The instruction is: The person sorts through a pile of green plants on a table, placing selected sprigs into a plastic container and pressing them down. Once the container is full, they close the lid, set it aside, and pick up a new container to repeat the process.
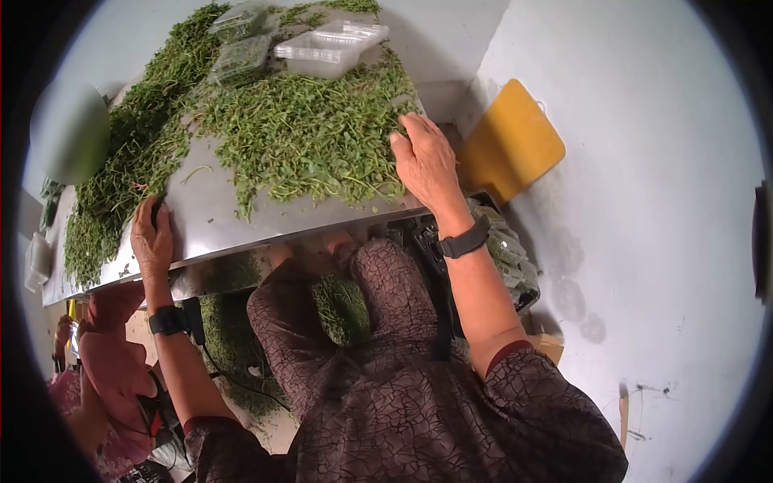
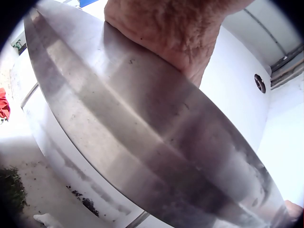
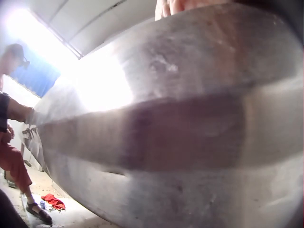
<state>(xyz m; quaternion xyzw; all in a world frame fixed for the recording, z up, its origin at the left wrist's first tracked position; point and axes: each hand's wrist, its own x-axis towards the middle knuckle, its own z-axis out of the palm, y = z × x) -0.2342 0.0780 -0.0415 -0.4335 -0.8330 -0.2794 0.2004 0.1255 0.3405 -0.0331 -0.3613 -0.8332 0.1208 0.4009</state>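
Note:
My left hand [image 1: 151,240] rests at the front edge of the metal table [image 1: 201,233], beside a long heap of leafy green stems [image 1: 121,185]. In the left wrist view the heel of the left hand [image 2: 166,28] lies over the steel rim. At the right side of the table, my right hand [image 1: 429,161] is beside a spread pile of the same greens [image 1: 314,137], thumb toward the leaves. Only a few fingers [image 3: 173,6] show above the table edge in the right wrist view. No held thing shows in either hand.
Clear plastic trays [image 1: 322,50] and packed boxes [image 1: 241,60] stand at the back of the table. A yellow board [image 1: 515,141] leans at the wall on the right. A crate of bagged greens [image 1: 511,258] is below it. Another person [image 1: 113,362] sits at the left.

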